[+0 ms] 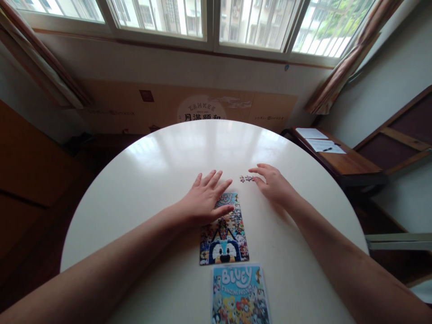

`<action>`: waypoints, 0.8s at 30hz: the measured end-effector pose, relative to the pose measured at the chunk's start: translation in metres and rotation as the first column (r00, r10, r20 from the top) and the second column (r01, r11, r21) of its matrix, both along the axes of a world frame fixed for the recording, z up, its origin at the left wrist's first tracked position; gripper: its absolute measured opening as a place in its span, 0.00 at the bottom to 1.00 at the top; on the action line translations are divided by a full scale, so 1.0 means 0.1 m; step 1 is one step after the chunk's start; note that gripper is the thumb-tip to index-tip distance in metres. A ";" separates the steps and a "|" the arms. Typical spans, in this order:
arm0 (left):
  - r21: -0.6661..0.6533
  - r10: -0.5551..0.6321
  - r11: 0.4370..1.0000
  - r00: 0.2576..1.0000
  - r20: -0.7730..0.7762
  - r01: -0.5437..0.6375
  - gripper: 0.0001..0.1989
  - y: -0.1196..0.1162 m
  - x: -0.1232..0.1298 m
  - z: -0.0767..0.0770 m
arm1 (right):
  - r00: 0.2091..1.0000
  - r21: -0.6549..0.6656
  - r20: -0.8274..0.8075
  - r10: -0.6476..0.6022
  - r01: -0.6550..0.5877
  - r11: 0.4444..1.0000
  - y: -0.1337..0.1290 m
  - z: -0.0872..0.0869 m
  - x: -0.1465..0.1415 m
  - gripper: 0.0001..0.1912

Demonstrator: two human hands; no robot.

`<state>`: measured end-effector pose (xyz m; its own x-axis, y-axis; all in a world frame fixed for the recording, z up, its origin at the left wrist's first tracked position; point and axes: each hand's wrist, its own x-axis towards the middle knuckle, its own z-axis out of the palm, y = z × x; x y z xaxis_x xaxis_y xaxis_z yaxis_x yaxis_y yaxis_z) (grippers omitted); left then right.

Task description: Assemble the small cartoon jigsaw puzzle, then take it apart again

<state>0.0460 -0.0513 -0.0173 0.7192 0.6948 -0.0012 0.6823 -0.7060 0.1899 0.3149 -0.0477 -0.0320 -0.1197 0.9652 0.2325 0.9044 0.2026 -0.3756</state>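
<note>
Holding thumb and forefinger parted, your right hand is lying nearer the loose jigsaw pieces, just to its left. Your splayed left hand is partly covering the Bluey jigsaw puzzle.

Two hands in play over one white desk: one left hand, one right hand! Partly beneath the left hand, one puzzle; just below that hand, one picture sheet. At the right hand's fingertips, at least two loose pieces, too small for certainty. Beyond both hands, four window panes, two curtains!
</note>
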 end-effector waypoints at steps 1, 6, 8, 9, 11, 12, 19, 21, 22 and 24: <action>0.000 0.004 1.000 1.000 -0.007 -0.004 0.42 0.00 0.00 0.00 | 1.000 0.004 0.004 0.012 -0.012 1.000 -0.01 0.00 -0.04 0.19; 0.003 0.021 1.000 0.999 -0.035 -0.021 0.44 0.00 0.01 0.00 | 0.996 -0.016 0.076 0.054 -0.053 0.998 -0.08 0.01 -0.22 0.19; -0.006 0.018 1.000 0.999 -0.036 -0.018 0.44 0.00 0.01 0.00 | 0.993 -0.024 0.097 0.068 -0.066 0.998 -0.10 0.02 -0.25 0.19; -0.012 0.016 1.000 0.999 -0.034 -0.016 0.44 0.00 0.01 0.00 | 0.992 -0.029 0.101 0.073 -0.071 0.997 -0.11 0.02 -0.25 0.18; -0.027 0.014 1.000 1.000 -0.024 -0.015 0.44 0.00 0.01 0.00 | 0.991 -0.039 0.101 0.082 -0.079 0.996 -0.12 0.04 -0.24 0.17; -0.033 0.014 0.999 1.000 -0.017 -0.015 0.44 0.00 0.02 0.00 | 0.991 -0.042 0.100 0.089 -0.085 0.996 -0.12 0.06 -0.24 0.16; -0.036 0.048 0.998 0.997 0.058 -0.046 0.37 0.06 0.04 0.01 | 0.985 -0.044 0.087 0.151 -0.148 0.988 -0.18 0.18 -0.15 0.11; -0.013 0.068 0.998 0.993 0.100 -0.067 0.34 0.09 0.02 0.03 | 0.987 -0.048 0.089 0.133 -0.129 0.990 -0.20 0.21 -0.15 0.13; 0.001 0.078 0.997 0.990 0.120 -0.078 0.33 0.09 0.01 0.04 | 0.988 -0.054 0.092 0.122 -0.117 0.992 -0.21 0.22 -0.16 0.12; 0.022 0.093 0.995 0.985 0.148 -0.097 0.32 0.10 -0.01 0.06 | 0.988 -0.074 0.098 0.116 -0.109 0.991 -0.22 0.24 -0.16 0.10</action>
